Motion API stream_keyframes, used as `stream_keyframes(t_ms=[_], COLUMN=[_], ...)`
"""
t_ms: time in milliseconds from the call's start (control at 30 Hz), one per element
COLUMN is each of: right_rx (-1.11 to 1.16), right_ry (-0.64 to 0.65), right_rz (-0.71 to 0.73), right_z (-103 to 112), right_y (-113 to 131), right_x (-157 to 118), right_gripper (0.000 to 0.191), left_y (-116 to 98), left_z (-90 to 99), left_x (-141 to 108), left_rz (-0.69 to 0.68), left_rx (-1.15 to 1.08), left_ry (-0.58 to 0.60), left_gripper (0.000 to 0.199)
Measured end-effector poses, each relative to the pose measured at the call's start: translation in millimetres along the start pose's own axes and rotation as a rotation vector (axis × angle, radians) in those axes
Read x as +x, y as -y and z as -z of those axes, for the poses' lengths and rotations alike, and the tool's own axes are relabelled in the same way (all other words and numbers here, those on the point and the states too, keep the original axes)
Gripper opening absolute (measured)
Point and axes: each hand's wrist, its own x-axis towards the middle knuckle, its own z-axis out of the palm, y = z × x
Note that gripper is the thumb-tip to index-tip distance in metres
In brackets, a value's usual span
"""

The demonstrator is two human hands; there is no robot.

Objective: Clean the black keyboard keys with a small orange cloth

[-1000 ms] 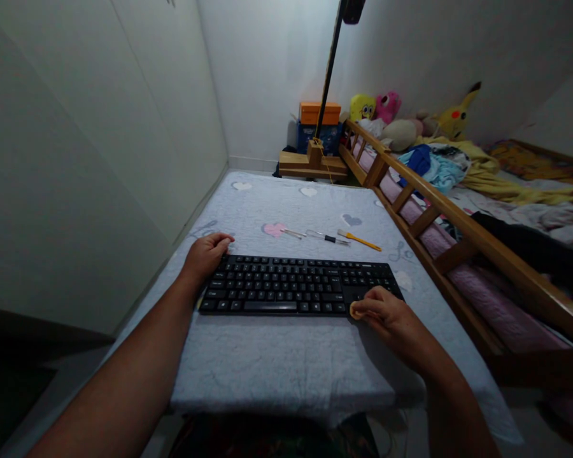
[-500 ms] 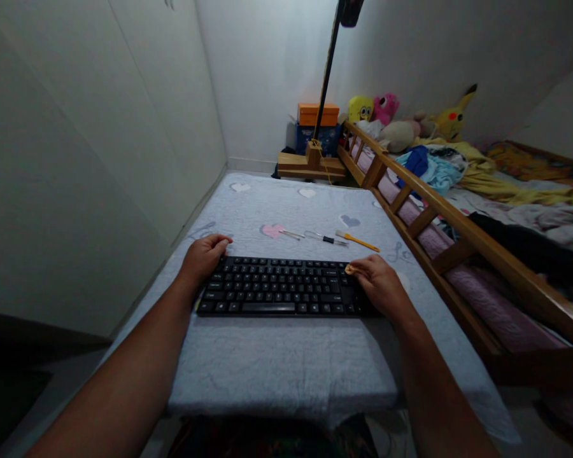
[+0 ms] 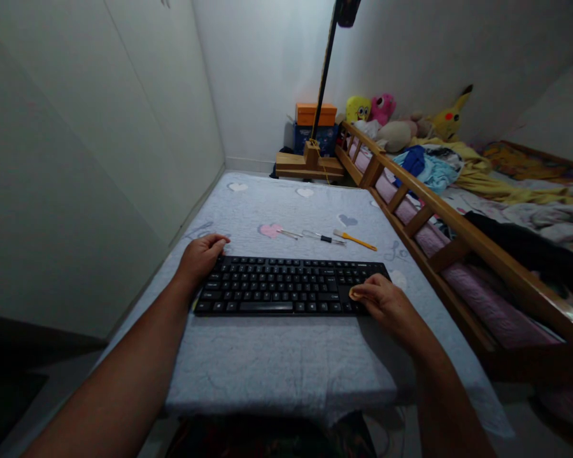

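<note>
A black keyboard (image 3: 277, 287) lies flat on the cloth-covered table (image 3: 277, 356). My left hand (image 3: 203, 254) is closed at the keyboard's upper left corner, its fingers pressed together; whether it grips the edge is hidden. Between the fingers of my right hand (image 3: 384, 302) is a small tan pad (image 3: 354, 293), held against the keys near the right end. Beyond the keyboard lie thin cotton swabs (image 3: 290, 234), a tool with a black grip (image 3: 325, 238) and a brush with a yellow handle (image 3: 358, 240).
A wooden bed rail (image 3: 430, 203) runs along the table's right side, with clothes and plush toys behind it. A black pole (image 3: 323, 83) on a wooden base (image 3: 291, 164) stands past the far edge. White cabinet doors (image 3: 100, 127) are at the left.
My right hand has moved down the keyboard with the pad, from the upper keys to the lower ones, uncovering the upper right corner. My left hand stays at its corner.
</note>
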Motion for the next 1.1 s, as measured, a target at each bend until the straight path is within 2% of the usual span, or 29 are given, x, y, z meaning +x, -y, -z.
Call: stream_keyframes(t_ms=[267, 500, 700, 767, 933, 1100], right_rx=[0.048, 0.09, 0.123, 0.144, 0.048, -0.032], right_ry=[0.022, 0.008, 0.097, 0.066, -0.138, -0.14], right_rz=[0.021, 0.027, 0.03, 0.018, -0.088, -0.142], right_z=[0, -3, 5, 10, 8, -2], right_y=[1, 12, 7, 2, -14, -22], right_x=[-25, -20, -23, -17, 20, 42], right_gripper=[0.029, 0.025, 0.026, 0.024, 0.02, 0.02], left_y=[0, -4, -11, -13, -13, -8], left_z=[1.0, 1.3, 2.1, 2.5, 3.3, 2.0], left_x=[1, -1, -2, -3, -3, -1], left_rz=[0.011, 0.009, 0.023, 0.026, 0.018, 0.019], left_rx=[0.022, 0.029, 0.032, 0.028, 0.025, 0.009], left_ry=[0.006, 0.007, 0.006, 0.01, 0.009, 0.007], left_gripper=[0.041, 0.043, 0.043, 0.043, 0.042, 0.041])
